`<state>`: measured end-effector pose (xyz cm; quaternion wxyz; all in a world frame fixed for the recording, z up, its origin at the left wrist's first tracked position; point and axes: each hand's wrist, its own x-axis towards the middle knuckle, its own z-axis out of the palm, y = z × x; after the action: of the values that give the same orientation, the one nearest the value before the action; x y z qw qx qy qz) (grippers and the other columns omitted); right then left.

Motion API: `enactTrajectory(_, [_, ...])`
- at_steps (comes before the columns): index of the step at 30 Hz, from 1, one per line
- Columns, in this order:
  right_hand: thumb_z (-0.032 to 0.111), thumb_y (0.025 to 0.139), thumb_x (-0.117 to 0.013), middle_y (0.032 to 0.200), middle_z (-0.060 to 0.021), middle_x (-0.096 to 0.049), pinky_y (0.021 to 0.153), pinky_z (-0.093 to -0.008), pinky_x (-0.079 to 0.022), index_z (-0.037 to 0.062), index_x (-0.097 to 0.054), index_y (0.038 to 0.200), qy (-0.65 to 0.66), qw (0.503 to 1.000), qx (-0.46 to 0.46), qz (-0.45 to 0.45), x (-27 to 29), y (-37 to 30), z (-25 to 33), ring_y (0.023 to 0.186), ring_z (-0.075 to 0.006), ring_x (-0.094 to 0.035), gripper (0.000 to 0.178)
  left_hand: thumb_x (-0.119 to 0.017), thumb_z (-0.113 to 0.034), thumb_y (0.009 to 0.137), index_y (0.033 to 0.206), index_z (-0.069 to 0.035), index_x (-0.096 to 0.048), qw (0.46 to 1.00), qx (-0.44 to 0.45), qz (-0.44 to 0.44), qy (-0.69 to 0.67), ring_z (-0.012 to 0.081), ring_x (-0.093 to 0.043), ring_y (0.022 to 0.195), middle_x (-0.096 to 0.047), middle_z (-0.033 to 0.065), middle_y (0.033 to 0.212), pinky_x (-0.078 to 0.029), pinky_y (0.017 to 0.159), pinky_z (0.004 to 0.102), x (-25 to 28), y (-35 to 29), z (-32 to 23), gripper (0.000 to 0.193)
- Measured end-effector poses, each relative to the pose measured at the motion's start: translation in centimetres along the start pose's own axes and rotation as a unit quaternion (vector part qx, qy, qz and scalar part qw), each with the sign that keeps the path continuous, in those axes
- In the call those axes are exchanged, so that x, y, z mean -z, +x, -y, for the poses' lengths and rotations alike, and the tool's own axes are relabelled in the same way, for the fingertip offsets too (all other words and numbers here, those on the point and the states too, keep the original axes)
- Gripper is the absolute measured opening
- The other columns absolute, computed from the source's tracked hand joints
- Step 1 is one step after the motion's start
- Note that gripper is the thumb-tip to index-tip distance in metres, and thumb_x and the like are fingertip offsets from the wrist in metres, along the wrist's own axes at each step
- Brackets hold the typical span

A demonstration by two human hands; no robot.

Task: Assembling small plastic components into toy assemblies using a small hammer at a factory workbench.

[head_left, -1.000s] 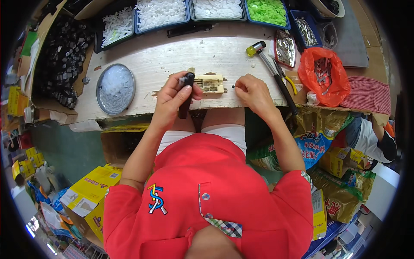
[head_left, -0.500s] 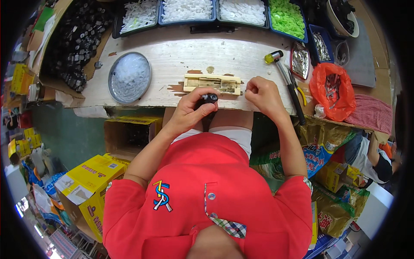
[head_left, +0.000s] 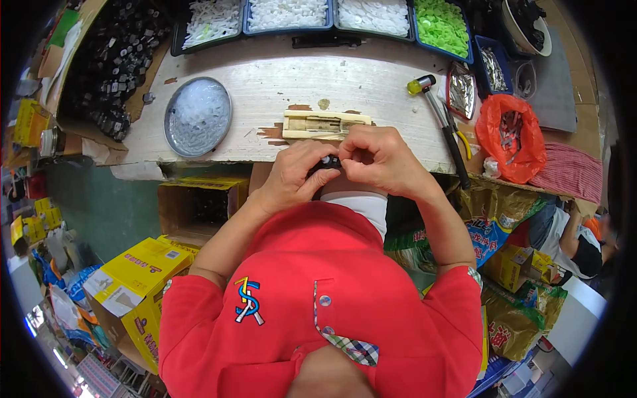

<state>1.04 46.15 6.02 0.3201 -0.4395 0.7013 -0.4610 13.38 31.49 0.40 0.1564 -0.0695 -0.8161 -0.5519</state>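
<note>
My left hand (head_left: 292,171) is wrapped round a small black plastic part (head_left: 325,164) just off the bench's front edge. Fingertips of my right hand (head_left: 381,158) are pinched together against the end of that part. Whatever lies between those fingertips is hidden. Just beyond both hands sits a cream-coloured rectangular fixture (head_left: 293,125) with a long dark recess, partly covered by my right hand.
A round metal dish (head_left: 168,136) of whitish translucent pieces stands left. Black parts (head_left: 119,73) fill a carton at far left. Bins of white pieces (head_left: 288,12) and green pieces (head_left: 441,26) line the back. A hammer (head_left: 446,123), pliers (head_left: 466,144) and a red bag (head_left: 488,126) lie right.
My right hand has moved left from beside the fixture to the black part. My left hand has shifted slightly toward me, still holding that part.
</note>
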Motion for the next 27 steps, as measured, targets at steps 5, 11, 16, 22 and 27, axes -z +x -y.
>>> enactTrajectory(5, [0.012, 0.066, -0.061, 0.070, -0.0127, -0.055, 0.057, -0.0393, -0.044, 0.0043, -0.057, 0.071, -0.248, 0.962, 0.098, -0.062, -0.7, -0.3, 1.1, 0.065, -0.0323, -0.055, 0.010, -0.063, -0.008, 0.075, 0.100, -0.003, -0.056, 0.997, -0.021, -0.043, 0.059, 0.0298, -0.058, 0.075, -0.060, 0.0135, 0.085, -0.045, 0.067, 0.0328, -0.6, 0.3, -0.2, 0.026])
enactTrajectory(11, [0.004, 0.070, -0.059, 0.077, -0.0109, -0.054, 0.061, -0.0372, -0.045, 0.0038, -0.058, 0.087, -0.219, 0.947, 0.187, -0.140, -1.9, -1.2, -1.0, 0.071, -0.0296, -0.055, 0.017, -0.057, -0.014, 0.087, 0.106, -0.003, -0.054, 0.944, 0.213, -0.023, -0.252, 0.0068, -0.053, 0.071, -0.057, 0.0013, 0.079, -0.045, 0.062, 0.0223, -1.6, -0.8, 0.9, 0.022])
enactTrajectory(16, [-0.003, 0.075, -0.057, 0.084, -0.0119, -0.056, 0.067, -0.0334, -0.047, 0.0040, -0.061, 0.097, -0.266, 0.933, 0.032, -0.240, 4.3, -2.0, -6.8, 0.077, -0.0291, -0.058, 0.023, -0.055, -0.018, 0.088, 0.107, -0.002, -0.051, 0.895, 0.210, -0.010, -0.393, 0.0101, -0.052, 0.065, -0.058, 0.0068, 0.078, -0.044, 0.060, 0.0218, -0.8, -0.5, 1.2, 0.025])
enactTrajectory(22, [0.004, 0.078, -0.054, 0.090, -0.0103, -0.056, 0.069, -0.0362, -0.046, 0.0068, -0.061, 0.092, -0.444, 0.872, -0.038, -0.202, 7.5, -2.6, -10.2, 0.082, -0.0288, -0.058, 0.016, -0.055, -0.016, 0.087, 0.102, -0.001, -0.054, 0.879, 0.192, 0.012, -0.437, 0.0091, -0.054, 0.065, -0.060, 0.0071, 0.079, -0.045, 0.061, 0.0213, -0.3, -0.5, 1.6, 0.022])
enactTrajectory(27, [0.012, 0.082, -0.056, 0.091, -0.0106, -0.056, 0.069, -0.0369, -0.046, 0.0053, -0.058, 0.093, -0.475, 0.861, -0.032, -0.179, 7.5, -2.2, -10.4, 0.083, -0.0303, -0.057, 0.013, -0.061, -0.022, 0.082, 0.094, 0.003, -0.055, 0.876, 0.201, 0.020, -0.437, 0.0174, -0.058, 0.067, -0.059, 0.0127, 0.079, -0.048, 0.061, 0.0277, -0.1, -0.7, 1.6, 0.029])
